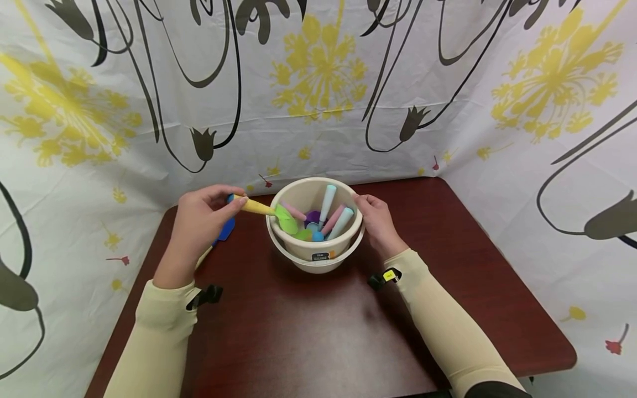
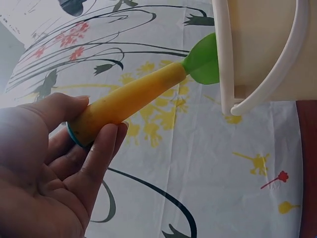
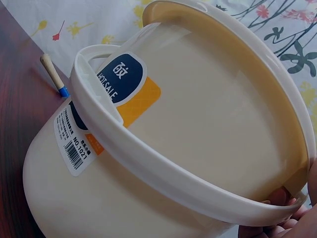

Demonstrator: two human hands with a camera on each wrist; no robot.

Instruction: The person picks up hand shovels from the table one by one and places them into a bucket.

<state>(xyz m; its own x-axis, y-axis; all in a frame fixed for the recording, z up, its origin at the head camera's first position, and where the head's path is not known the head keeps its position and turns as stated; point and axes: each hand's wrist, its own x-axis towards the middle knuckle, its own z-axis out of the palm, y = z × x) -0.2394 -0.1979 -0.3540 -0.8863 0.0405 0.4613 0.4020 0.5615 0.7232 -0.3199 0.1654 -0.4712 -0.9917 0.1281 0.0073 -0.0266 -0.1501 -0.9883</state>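
My left hand [image 1: 194,226] pinches the thick yellow handle of a toy shovel [image 2: 133,99] near its blue end, between thumb and fingers. The shovel's green blade [image 1: 286,220] reaches over the left rim into a cream plastic bucket [image 1: 293,246]. On the opposite side, my right hand [image 1: 378,221] grips the bucket at its rim, close to the handle's joint. The bucket's handle [image 3: 163,176] hangs down around the wall, across a label [image 3: 124,79]. Inside are several toy tools, among them a light-blue handle [image 1: 327,200], a pink handle [image 1: 333,219] and a purple piece [image 1: 312,216].
Beyond my left hand, a toy tool with a blue blade [image 1: 226,229] and a yellowish handle [image 3: 51,72] lies on the dark red table [image 1: 278,337]. A patterned white sheet [image 1: 318,149] hangs behind the table and along both sides.
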